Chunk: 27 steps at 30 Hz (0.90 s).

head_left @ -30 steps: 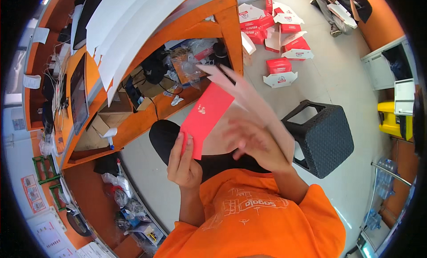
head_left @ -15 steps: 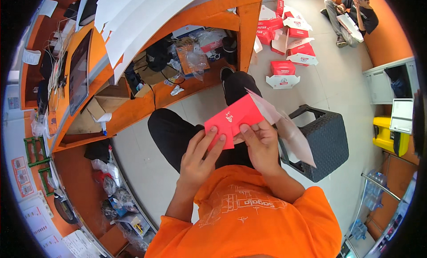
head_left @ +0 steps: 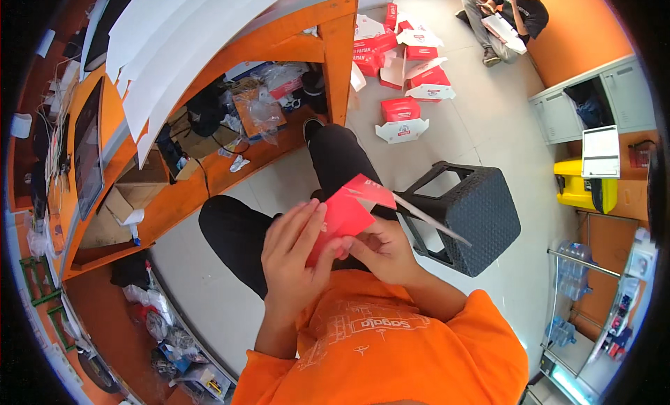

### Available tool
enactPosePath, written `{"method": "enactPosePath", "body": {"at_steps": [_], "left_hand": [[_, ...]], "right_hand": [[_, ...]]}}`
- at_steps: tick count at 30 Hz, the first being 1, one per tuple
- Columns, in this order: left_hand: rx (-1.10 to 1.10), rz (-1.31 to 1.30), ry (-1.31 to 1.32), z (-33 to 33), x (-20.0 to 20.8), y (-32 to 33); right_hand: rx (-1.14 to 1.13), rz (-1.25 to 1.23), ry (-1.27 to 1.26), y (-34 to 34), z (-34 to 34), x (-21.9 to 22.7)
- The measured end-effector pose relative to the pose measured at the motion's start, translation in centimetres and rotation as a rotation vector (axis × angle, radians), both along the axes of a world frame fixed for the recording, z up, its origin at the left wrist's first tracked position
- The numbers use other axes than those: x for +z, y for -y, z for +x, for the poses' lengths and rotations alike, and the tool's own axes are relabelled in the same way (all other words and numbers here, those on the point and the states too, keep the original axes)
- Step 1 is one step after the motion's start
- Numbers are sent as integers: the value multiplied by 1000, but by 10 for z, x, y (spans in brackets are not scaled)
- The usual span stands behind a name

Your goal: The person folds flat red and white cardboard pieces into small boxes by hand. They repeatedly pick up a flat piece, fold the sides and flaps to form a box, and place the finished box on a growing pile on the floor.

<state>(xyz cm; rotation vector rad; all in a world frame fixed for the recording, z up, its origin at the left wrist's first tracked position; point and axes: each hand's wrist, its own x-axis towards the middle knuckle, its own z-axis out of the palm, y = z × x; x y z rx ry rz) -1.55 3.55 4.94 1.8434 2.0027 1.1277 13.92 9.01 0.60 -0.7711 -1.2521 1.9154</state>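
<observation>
Between my hands, above my lap, is a partly folded red cardboard box (head_left: 345,220) with a pale inner side. One of its flaps sticks out to the right, seen almost edge-on. My left hand (head_left: 293,251) is closed on the box's left side, fingers flat along the panel and thumb near the lower edge. At the lower right edge, my right hand (head_left: 384,251) pinches the card, its thumb close to my left thumb. Some of the right fingers are hidden behind the card.
A black stool (head_left: 478,220) stands right of my knees. Several red-and-white boxes (head_left: 401,110) lie on the floor ahead. An orange desk (head_left: 279,38) with a cluttered shelf is at the left. Another person (head_left: 506,21) sits by the far right wall, holding white card.
The box has tilted and turned in my hands, drawn nearer to my body. My left hand has shifted onto its side, and my thumbs have come together. The whole view has swung rightward.
</observation>
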Motion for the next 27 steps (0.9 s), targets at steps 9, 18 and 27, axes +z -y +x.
{"method": "enactPosePath", "body": {"at_steps": [9, 18, 27], "left_hand": [[-63, 2, 2, 3, -13, 7], [16, -31, 8, 5, -14, 12], [55, 74, -73, 17, -15, 9]], "right_hand": [[-288, 660, 301, -24, 7, 9], [-46, 1099, 613, -30, 30, 0], [-96, 642, 286, -8, 24, -10]]}}
